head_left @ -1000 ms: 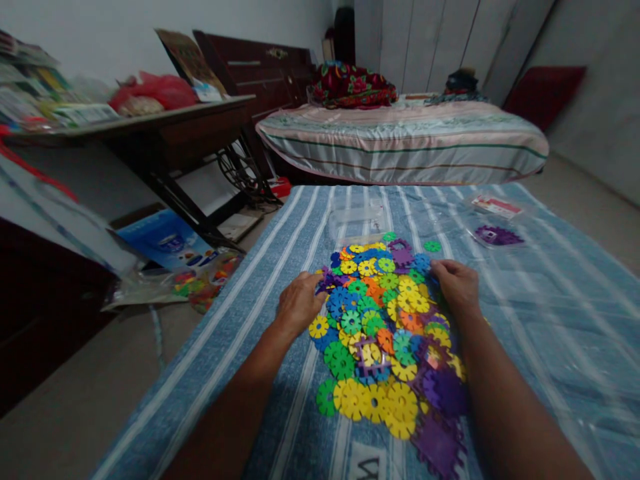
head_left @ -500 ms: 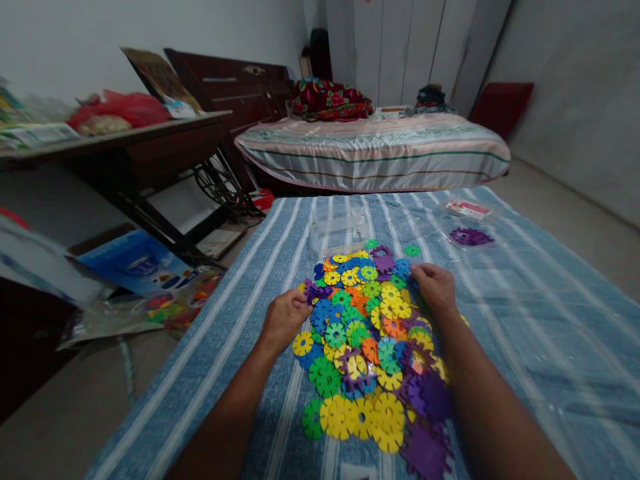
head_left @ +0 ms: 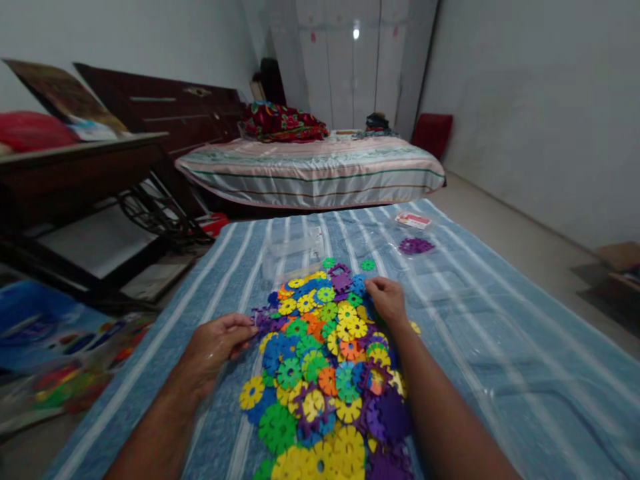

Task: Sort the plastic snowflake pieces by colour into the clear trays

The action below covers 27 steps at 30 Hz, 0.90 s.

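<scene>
A pile of flat plastic building pieces lies on the striped cloth, with notched yellow discs (head_left: 347, 311), green discs (head_left: 277, 429), blue discs, orange discs and square-edged purple pieces (head_left: 341, 280). My left hand (head_left: 220, 343) is at the pile's left edge, thumb and fingers pinched on a purple notched piece (head_left: 261, 320). At the far right edge of the pile, my right hand (head_left: 387, 301) has its fingertips closed on the rim of a blue notched disc (head_left: 359, 285). That disc touches others around it.
Behind the pile stands a clear plastic box (head_left: 290, 253). Purple pieces (head_left: 416, 246) lie in clear packaging at the back right, and a transparent tray (head_left: 495, 337) is on the right. Beyond are a bed (head_left: 315, 170) and a sewing-machine table (head_left: 85, 150).
The view has swung right, so the scene sits further left. My left hand has drawn slightly left with the purple piece. My right hand stays at the blue disc.
</scene>
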Available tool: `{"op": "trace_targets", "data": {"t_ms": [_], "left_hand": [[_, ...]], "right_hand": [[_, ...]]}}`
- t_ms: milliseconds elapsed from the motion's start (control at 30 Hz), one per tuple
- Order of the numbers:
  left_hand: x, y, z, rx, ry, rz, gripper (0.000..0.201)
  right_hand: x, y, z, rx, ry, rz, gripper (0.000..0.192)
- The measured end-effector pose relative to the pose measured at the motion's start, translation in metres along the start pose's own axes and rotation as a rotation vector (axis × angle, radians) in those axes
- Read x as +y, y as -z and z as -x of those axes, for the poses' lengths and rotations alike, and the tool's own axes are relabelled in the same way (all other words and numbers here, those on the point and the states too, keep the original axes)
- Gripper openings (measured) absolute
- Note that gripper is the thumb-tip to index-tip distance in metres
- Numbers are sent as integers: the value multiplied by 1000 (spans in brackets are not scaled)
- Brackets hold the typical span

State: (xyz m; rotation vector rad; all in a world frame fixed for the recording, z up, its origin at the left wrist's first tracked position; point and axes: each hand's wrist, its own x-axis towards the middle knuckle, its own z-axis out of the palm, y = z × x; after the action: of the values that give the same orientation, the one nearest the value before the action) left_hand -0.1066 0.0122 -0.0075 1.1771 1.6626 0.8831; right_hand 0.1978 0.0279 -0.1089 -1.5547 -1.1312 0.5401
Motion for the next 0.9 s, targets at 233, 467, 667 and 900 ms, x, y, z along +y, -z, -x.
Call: {"op": "trace_targets", "data": {"t_ms": [233,467,667,900], "left_hand": [[56,-98,-20,-280,-58,89,25],[136,-219,-29,-510,-69,281,24],[107,-199,-36,-395,-167,110,16],[48,-94,-46,-121,-207,-100,23]], "right_hand": [[1,-5,-3,8,-16,-20,35],[2,-5,-3,8,-12,-54,33],[2,-5,-3,-2,-26,-60,33],[1,-4,-2,-13,-46,-24,35]]}}
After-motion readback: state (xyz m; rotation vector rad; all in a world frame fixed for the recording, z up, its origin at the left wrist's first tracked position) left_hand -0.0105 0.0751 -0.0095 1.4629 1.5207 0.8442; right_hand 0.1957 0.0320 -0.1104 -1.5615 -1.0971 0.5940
